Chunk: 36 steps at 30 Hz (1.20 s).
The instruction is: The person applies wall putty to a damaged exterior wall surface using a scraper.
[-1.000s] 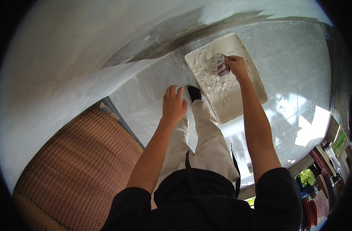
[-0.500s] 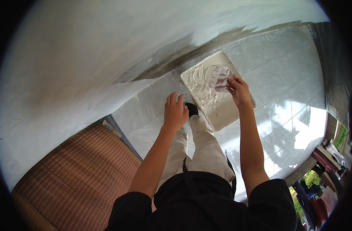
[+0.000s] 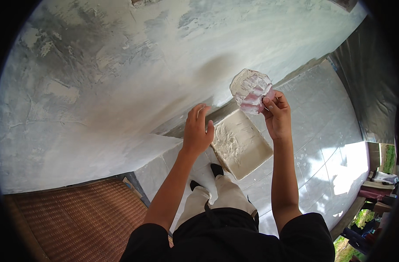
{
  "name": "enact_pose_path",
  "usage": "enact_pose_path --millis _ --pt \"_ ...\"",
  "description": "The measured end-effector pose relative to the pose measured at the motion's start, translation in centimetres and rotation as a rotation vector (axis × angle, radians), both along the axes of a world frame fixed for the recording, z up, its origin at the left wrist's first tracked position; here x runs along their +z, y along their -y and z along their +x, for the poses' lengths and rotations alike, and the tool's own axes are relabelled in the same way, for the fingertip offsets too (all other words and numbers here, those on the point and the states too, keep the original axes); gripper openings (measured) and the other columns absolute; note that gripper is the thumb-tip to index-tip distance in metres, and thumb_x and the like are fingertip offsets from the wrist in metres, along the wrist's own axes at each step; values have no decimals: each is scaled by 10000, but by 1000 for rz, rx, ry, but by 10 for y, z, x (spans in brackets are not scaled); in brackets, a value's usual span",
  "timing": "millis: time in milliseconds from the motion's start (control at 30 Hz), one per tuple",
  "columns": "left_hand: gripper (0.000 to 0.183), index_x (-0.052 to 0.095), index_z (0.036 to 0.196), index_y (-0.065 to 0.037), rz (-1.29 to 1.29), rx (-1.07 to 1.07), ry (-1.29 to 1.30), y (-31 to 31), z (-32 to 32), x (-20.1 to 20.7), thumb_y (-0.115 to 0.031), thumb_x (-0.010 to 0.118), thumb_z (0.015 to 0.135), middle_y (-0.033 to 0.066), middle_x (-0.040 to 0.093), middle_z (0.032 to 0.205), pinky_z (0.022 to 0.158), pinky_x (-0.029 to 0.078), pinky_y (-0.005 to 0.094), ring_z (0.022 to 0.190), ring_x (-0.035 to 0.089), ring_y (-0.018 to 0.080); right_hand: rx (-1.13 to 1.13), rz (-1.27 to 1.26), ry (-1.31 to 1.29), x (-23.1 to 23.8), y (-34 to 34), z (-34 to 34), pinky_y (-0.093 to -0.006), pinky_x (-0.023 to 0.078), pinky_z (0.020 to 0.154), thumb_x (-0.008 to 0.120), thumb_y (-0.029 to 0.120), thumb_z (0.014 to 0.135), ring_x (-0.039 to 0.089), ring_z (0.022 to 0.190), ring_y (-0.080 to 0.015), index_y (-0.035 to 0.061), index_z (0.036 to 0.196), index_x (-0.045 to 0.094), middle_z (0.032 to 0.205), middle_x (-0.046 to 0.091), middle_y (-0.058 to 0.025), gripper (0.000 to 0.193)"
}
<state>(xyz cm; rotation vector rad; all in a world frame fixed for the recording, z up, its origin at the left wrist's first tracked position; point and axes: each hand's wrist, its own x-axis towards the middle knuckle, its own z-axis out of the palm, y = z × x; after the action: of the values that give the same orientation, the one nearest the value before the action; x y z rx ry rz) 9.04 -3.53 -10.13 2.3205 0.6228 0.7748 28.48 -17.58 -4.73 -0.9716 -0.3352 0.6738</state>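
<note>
Whitish paste coats a thin, rounded pink-and-clear scraper (image 3: pixel 251 90). Head view: right hand (image 3: pixel 278 114) has it pinched by its right-hand edge, thumb on the face toward the camera, fingers tucked behind and partly hidden. Most of the blade sticks out to the left of the fingertips, uncovered, with the thickest smear along its upper-left part, away from the grip.

Change: a second ago the scraper was down at the paste in the tray; now it's raised, appearing beyond the tray's far end with the wall (image 3: pixel 134 102) behind it. View has swung up too, more wall showing. Judgement: pick-up looks done for this load, paste is on the blade and off the tray. Can't tell whether the scraper touches the wall; looks apart.

Left hand (image 3: pixel 197 133): fingers loosely bent, thumb spread away, nothing visible in it. Appears in front of the wall, left of the scraper and well apart from it; contact unclear.

Tray (image 3: pixel 256 166) lies on the tiled floor (image 3: pixel 302 118) near the wall base, paste (image 3: pixel 228 139) ridged on its left side, smoother on the right.
</note>
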Motion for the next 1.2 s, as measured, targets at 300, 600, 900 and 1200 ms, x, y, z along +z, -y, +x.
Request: enact_pose_path --millis 300,600,900,1200 --pt "430 519 1209 -29 246 20 234 -27 5 115 25 574 786 169 529 1245 991 429 423 1177 509 353 -38 228 169 105 -43 -24 -329 579 731 628 -37 880 650 764 -152 13 994 563 891 664 -80 140" --pt "390 556 1124 -14 538 66 436 -47 -27 193 21 570 736 149 557 1162 943 447 431 1099 536 345 6 422 389 199 -87 -77 -328 586 770 593 -19 913 645 806 -154 44 917 518 900 631 -62 98" --pt "375 570 1070 -19 806 184 506 -75 -65 273 46 563 701 136 566 1126 943 432 435 1086 526 344 -290 402 1107 294 -118 -122 -266 517 696 633 -11 878 594 777 -108 7 849 495 804 564 -62 141" --pt "359 587 1053 -42 1024 291 501 -94 -89 321 11 575 699 115 569 1126 979 398 442 1145 510 325 -734 441 1828 350 -150 -129 -396 486 666 629 -64 695 559 794 -293 43 912 604 837 538 -89 243"
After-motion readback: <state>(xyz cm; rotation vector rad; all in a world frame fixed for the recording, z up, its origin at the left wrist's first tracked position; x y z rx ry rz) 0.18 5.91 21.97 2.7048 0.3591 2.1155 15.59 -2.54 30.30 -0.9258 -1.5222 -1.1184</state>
